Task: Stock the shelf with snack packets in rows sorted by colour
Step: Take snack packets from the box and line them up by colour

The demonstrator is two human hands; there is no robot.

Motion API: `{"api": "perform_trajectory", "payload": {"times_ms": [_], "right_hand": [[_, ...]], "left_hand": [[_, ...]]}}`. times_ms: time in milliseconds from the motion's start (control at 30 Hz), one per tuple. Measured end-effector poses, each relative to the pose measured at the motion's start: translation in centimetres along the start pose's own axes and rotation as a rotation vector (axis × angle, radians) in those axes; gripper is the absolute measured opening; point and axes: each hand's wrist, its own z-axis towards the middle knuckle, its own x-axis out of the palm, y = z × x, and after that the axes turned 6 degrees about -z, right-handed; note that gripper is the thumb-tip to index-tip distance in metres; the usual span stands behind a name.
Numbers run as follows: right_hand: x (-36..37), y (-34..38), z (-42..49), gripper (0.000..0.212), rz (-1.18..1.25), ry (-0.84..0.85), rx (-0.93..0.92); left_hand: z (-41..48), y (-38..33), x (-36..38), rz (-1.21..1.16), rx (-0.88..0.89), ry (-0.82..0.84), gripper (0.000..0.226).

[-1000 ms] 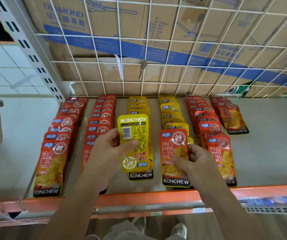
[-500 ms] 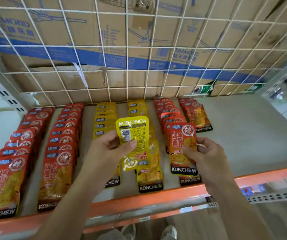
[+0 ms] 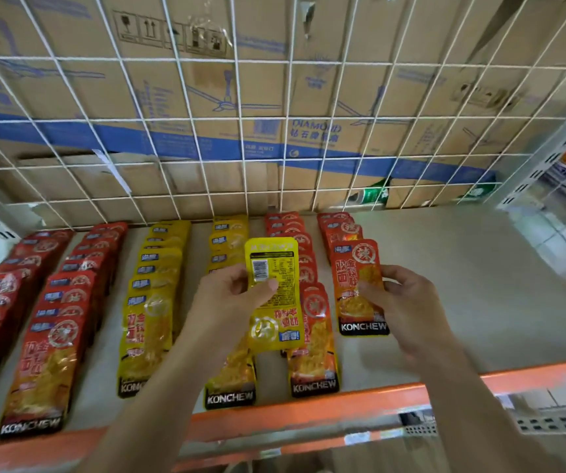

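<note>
Gripping a yellow packet (image 3: 272, 288) in the left hand (image 3: 230, 302), with fingers (image 3: 267, 286) curled round its left edge and the thumb pressed flat on the barcode side. Holding it upside down, back face up, above the rows on the shelf (image 3: 479, 285).

Over to the right hand (image 3: 411, 312): pinching a red packet (image 3: 356, 285), with fingers (image 3: 389, 273) wrapped behind its right edge and the thumb on the front. Holding it upright, printed face showing, logo end nearest. Keeping it just right of the yellow one, not touching.

Now down to the shelf. Directly beneath the left fingers, lying flat, a yellow row (image 3: 228, 380) running back toward the wire grid (image 3: 240, 131). Left of those fingers, another yellow row (image 3: 151, 302), then two red rows (image 3: 56, 336) further left again. Between the two sets of fingers and below them, a red row (image 3: 312, 356), reaching nearly to the orange front beam (image 3: 308, 418). Past the right fingers, toward the back, a short red row (image 3: 339, 230) tucked against the grid. Beyond the grid, stacked cardboard boxes (image 3: 206, 90) with blue print.
</note>
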Motion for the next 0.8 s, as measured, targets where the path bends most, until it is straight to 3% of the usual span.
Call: {"api": "perform_trajectory", "payload": {"times_ms": [167,300,533,800], "right_hand": [[-1.3,-0.4,2.3,0.017,-0.057,0.049,0.004],[-1.5,-0.6,4.1,0.015,-0.273,0.032,-0.082],[-1.2,-1.1,6.6,0.012,-0.425,-0.012,-0.173],[-0.8,-1.4,7.1,0.028,-0.703,-0.091,-0.200]], "left_hand": [[1.2,0.4,2.6,0.054,-0.074,-0.036,0.010],[1.7,0.7,3.7,0.088,-0.112,-0.077,0.008],[2.2,1.0,4.1,0.066,-0.145,-0.137,0.009],[2.5,1.2,3.3,0.026,-0.152,-0.092,0.013]]}}
